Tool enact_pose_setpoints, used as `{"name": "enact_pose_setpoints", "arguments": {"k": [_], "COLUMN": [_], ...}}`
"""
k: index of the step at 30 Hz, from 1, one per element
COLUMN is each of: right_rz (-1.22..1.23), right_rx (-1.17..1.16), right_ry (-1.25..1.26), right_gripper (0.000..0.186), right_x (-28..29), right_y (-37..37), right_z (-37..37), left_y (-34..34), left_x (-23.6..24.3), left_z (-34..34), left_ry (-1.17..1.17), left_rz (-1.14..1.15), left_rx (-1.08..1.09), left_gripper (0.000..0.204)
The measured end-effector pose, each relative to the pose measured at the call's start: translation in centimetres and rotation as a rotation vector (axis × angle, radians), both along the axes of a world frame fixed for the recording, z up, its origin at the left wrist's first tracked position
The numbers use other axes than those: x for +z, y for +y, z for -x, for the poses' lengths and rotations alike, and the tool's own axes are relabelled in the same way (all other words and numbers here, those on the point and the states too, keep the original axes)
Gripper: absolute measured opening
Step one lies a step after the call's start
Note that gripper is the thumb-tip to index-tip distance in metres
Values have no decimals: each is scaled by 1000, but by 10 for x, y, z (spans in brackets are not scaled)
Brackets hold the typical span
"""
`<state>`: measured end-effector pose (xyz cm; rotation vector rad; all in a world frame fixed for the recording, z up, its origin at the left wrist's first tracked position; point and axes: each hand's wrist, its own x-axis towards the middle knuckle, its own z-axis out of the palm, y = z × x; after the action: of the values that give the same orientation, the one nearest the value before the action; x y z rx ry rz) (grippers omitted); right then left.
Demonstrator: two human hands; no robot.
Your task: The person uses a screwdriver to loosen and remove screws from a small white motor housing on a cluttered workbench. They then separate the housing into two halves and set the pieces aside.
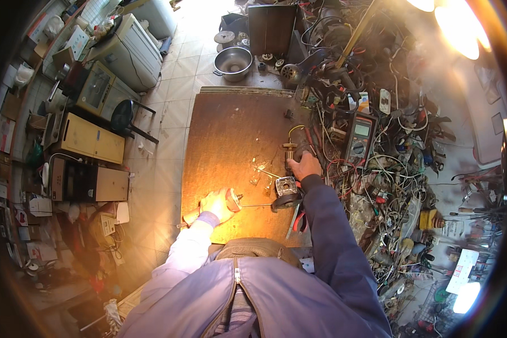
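On the brown worktop, my left hand (pixel 216 207) is closed round a round, pinkish-rimmed part (pixel 233 200) with a short dark shaft sticking out to the right. My right hand (pixel 306 165) is at the board's right side, fingers curled beside a brass-coloured fitting (pixel 289 151); whatever they close on is dark and hard to make out. Just below that hand stands a squarish metal housing (pixel 286 185), with a dark round part (pixel 287 201) against it. A thin rod (pixel 257 205) lies between the two hands. Red-handled pliers (pixel 300 222) rest near my right forearm.
The worn brown board (pixel 225 135) carries small scraps. A multimeter (pixel 360 138) sits among heaped cables (pixel 388 169) at right. Beyond the board are a metal pot (pixel 233 63) and a dark panel (pixel 272 31). A black stool (pixel 124 116) and cabinets (pixel 91 138) stand left.
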<state>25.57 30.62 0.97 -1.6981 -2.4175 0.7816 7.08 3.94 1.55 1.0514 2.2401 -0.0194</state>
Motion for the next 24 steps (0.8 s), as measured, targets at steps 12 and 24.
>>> {"name": "enact_pose_setpoints", "arguments": {"k": [12, 24], "right_rz": [172, 359], "right_rx": [29, -33], "right_ry": [414, -9], "right_gripper": [33, 41], "right_x": [32, -52], "right_y": [-153, -272], "right_z": [-23, -35], "left_y": [-9, -11], "left_x": [-20, -28], "left_z": [7, 10], "left_ry": [-44, -31], "left_rz": [-133, -237], "left_rx": [-63, -143], "left_gripper": [74, 62]}}
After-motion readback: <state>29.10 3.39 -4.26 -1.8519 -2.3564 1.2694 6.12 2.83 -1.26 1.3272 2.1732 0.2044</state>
